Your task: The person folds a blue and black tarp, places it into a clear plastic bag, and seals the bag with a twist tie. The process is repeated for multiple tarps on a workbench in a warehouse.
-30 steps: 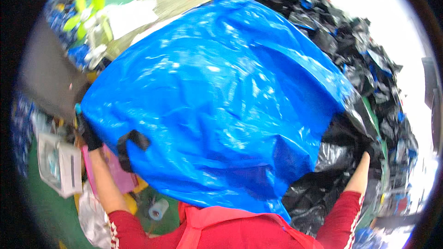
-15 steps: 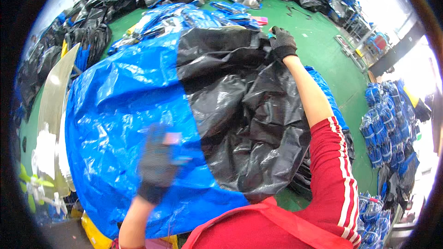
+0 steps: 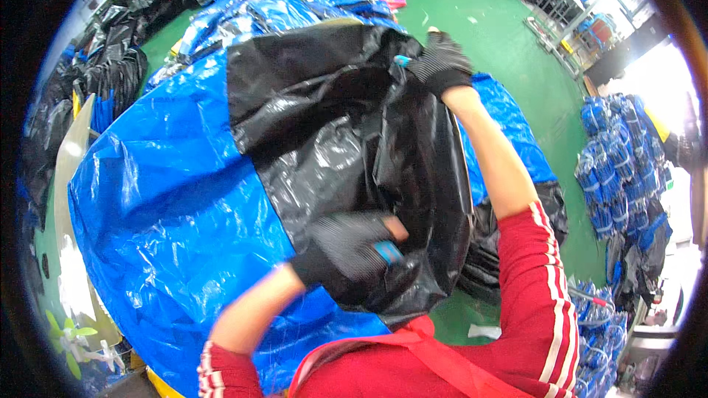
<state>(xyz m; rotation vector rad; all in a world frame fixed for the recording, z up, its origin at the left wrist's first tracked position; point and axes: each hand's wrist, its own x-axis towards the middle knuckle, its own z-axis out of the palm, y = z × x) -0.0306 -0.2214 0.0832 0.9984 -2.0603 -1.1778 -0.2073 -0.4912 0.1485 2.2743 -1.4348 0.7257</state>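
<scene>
A large, creased plastic sheet (image 3: 169, 169), glossy blue on the left and black on the right, spreads out before me. At the far right corner of the black part, my right hand (image 3: 441, 65), in a dark ribbed glove with bare fingertips, is closed on the sheet's edge. A bit of blue shows at its thumb side. Over the lower middle of the black part is my left hand (image 3: 346, 247), gloved alike and smeared by motion. Its thumb points right and a blue patch shows by the fingers; whether they grip the sheet is unclear.
Beyond the sheet lies a pile of folded blue sheets (image 3: 258, 15) on the green floor (image 3: 509, 51). More blue and black sheeting (image 3: 509, 125) lies under my right arm. Tied blue bundles (image 3: 612, 162) are stacked at right. A pale curved panel (image 3: 70, 177) stands at left.
My left hand has swept right from the blue part onto the black part. The sheet has shifted left, and its right edge is straighter. My right hand stays at the far corner.
</scene>
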